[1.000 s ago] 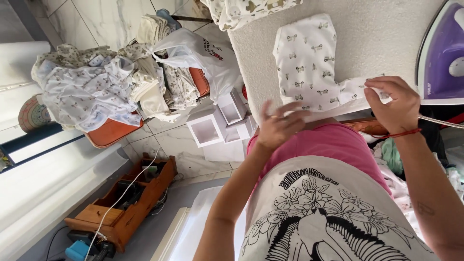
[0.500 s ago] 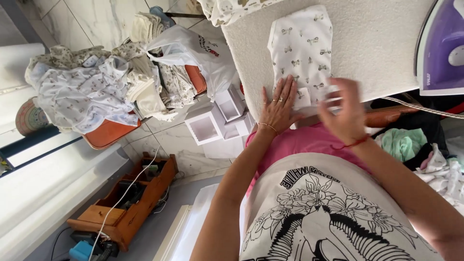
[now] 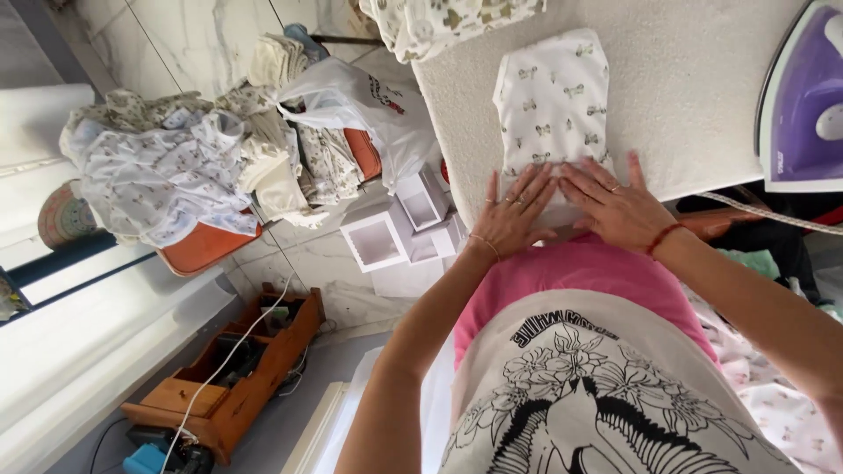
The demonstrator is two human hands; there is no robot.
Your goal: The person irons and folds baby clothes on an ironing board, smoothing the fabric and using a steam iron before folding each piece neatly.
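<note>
Hands lie flat on the near edge of a small folded white garment printed with tiny bows (image 3: 551, 105), which rests on the pale padded ironing board (image 3: 694, 96). Your left hand (image 3: 516, 215) and right hand (image 3: 615, 204) touch, fingers spread and clamped on nothing, seemingly pressing the fold flat. Right of the garment a purple and white iron (image 3: 803, 96) sits on the board. Left of the board, an orange basket (image 3: 206, 250) is heaped with pale clothes, and open white boxes (image 3: 399, 228) look empty.
</note>
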